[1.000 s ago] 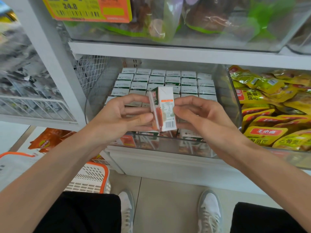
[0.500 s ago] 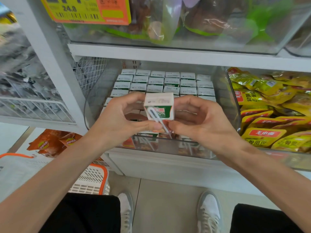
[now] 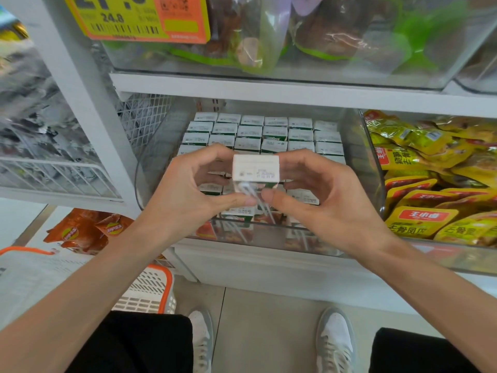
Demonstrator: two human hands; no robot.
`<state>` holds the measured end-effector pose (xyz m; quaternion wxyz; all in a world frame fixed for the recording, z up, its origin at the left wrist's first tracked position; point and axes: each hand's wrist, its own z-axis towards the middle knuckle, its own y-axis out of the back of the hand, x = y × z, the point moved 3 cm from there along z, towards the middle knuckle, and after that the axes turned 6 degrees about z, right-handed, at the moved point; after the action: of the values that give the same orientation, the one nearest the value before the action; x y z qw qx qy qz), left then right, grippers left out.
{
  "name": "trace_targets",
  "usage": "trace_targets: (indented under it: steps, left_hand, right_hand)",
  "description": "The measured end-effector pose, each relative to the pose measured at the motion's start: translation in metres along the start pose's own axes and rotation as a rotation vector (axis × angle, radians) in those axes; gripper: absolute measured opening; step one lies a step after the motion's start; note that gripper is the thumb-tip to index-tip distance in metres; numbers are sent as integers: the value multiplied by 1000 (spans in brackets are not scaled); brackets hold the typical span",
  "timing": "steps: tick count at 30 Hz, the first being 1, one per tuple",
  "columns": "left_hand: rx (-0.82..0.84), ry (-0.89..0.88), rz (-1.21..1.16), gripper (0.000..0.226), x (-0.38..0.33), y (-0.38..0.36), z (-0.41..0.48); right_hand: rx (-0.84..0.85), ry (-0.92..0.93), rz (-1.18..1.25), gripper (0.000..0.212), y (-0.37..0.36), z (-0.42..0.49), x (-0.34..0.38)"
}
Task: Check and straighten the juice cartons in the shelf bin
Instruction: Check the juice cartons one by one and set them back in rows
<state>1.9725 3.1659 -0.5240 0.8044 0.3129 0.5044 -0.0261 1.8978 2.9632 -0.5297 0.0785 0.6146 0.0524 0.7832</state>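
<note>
Both hands are holding one small juice carton [image 3: 255, 168] up in the air just in front of the clear shelf bin [image 3: 360, 157], with its white top and printed date code facing the camera. The left hand [image 3: 188, 189] is pinching the carton's left side, its grip closing with the thumb low at the front and the fingers curling behind. The right hand [image 3: 328, 200] is mirroring it on the right side, its grip likewise pinching the carton, and the two thumb tips are nearly meeting beneath it. A wrapped straw [image 3: 265, 208] is slanting down from the carton's lower face between the thumbs. Behind the hands, the other cartons [image 3: 274, 133] are standing upright in tight rows that fill the bin; the hands and the lifted carton are hiding the middle rows. The white shelf board [image 3: 269, 90] is hanging low over the bin, carrying another clear bin of bagged goods [image 3: 322, 36] and a yellow and orange price label [image 3: 134, 20]. Yellow snack packets [image 3: 419, 219] are lying heaped in the neighbouring bin just to the right. Lower left, orange crisp bags [image 3: 80, 232] are lying beside a white basket with an orange rim [image 3: 150, 289], and two pale shoes [image 3: 336, 343] are standing on the floor.
</note>
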Motion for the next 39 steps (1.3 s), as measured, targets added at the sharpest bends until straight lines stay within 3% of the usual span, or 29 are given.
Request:
trace_targets:
  steps: [4, 8, 11, 14, 19, 26, 28, 33, 39]
  left_hand:
    - [20, 48, -39, 68, -1, -1, -1]
    - [42, 47, -59, 47, -6, -3, -3]
    - [66, 45, -48, 42, -7, -5, -4]
    - [93, 46, -32, 40, -8, -6, -5]
    - [96, 66, -66, 36, -10, -6, -4]
    - [94, 107, -142, 52, -5, -4, -3]
    - [85, 92, -98, 57, -2, -2, -2]
    - [89, 14, 24, 45, 2, -5, -3]
    - [77, 3, 45, 49, 5, -7, -1]
  right_hand:
    - [-79, -207, 155, 33, 1, 4, -2]
    - [-77, -387, 312, 33, 2, 2, -6]
    - [-48, -503, 472, 30, 1, 3, -10]
    - [-4, -552, 582, 22, -1, 4, -11]
    - [78, -591, 629, 36, -1, 4, -12]
    - [47, -436, 648, 42, 2, 5, -8]
    - [38, -348, 560, 43, 4, 5, -6]
    - [36, -129, 232, 42, 9, 6, 2]
    - [21, -51, 40, 40, 12, 5, 6]
